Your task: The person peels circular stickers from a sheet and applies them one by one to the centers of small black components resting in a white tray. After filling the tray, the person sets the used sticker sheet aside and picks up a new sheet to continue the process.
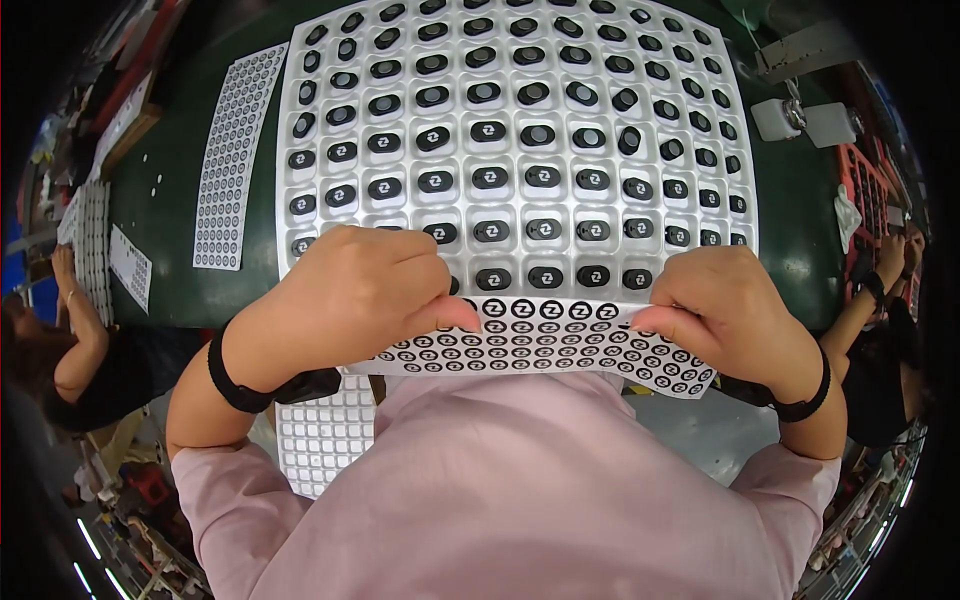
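A white sheet of round black-and-white stickers hangs over the near edge of a white moulded tray, close to my body. My left hand pinches its left side between thumb and curled fingers. On the opposite side, my right hand is closed on the sheet in the same way. Small black oval parts sit in the pockets of the tray. Those in the nearer rows carry a round white emblem, while many farther ones show a plain grey disc. My knuckles cover some near pockets.
Another sticker sheet lies left of the tray on the green table, with a smaller piece nearer the edge. Stacked white trays stand far left. White blocks sit at right. People work on both sides.
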Demonstrator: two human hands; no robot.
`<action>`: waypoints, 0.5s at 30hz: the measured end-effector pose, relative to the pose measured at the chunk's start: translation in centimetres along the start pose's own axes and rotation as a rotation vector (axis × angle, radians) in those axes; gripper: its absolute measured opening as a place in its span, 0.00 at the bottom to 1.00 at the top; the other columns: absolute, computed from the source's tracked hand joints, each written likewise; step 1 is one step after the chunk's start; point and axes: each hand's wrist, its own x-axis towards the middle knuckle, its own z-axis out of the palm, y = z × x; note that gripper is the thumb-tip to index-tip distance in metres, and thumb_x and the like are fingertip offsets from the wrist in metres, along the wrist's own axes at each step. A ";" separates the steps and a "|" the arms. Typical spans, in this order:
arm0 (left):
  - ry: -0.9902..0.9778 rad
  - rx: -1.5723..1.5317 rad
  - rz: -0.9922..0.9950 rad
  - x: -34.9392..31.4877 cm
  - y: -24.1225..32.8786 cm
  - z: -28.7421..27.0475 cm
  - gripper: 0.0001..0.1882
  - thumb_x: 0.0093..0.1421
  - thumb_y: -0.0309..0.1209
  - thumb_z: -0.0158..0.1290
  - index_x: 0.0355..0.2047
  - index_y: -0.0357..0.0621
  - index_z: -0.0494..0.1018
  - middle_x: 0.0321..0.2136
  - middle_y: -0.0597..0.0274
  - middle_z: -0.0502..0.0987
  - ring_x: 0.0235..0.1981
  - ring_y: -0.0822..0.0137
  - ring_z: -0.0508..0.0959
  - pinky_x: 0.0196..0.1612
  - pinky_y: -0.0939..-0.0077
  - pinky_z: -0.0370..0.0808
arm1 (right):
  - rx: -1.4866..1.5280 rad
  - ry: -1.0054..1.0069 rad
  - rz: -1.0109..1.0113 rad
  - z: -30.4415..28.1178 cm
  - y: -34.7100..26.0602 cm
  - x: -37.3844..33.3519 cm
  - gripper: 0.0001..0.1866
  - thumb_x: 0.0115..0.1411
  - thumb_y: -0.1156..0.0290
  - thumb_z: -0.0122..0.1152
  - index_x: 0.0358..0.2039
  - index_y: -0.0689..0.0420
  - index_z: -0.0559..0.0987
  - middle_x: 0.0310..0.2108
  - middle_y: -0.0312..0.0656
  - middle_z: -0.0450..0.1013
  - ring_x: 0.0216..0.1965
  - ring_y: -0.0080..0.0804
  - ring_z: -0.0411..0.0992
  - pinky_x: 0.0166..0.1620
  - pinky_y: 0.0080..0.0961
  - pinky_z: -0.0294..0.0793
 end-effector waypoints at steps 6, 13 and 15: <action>-0.008 0.016 0.021 0.3 -0.5 0.2 0.26 0.53 0.49 0.68 0.16 0.45 0.67 0.14 0.64 0.65 0.13 0.60 0.69 0.16 0.68 0.65 | 0.047 0.015 0.021 0.2 0.7 -0.8 0.14 0.55 0.66 0.74 0.22 0.58 0.76 0.19 0.41 0.70 0.20 0.43 0.69 0.25 0.36 0.65; -0.044 -0.071 -0.100 -0.3 -1.3 0.0 0.27 0.53 0.50 0.68 0.15 0.42 0.69 0.16 0.60 0.70 0.16 0.56 0.71 0.20 0.64 0.68 | 0.058 0.041 0.083 -0.3 1.5 -2.3 0.15 0.56 0.65 0.74 0.22 0.59 0.77 0.18 0.41 0.69 0.19 0.43 0.69 0.24 0.34 0.65; -0.033 -0.113 -0.157 -0.1 -1.7 0.0 0.26 0.54 0.50 0.67 0.16 0.42 0.70 0.16 0.59 0.70 0.16 0.55 0.72 0.21 0.64 0.68 | 0.067 0.042 0.091 -0.4 1.6 -2.5 0.15 0.56 0.66 0.74 0.22 0.59 0.76 0.17 0.41 0.69 0.19 0.41 0.68 0.24 0.34 0.64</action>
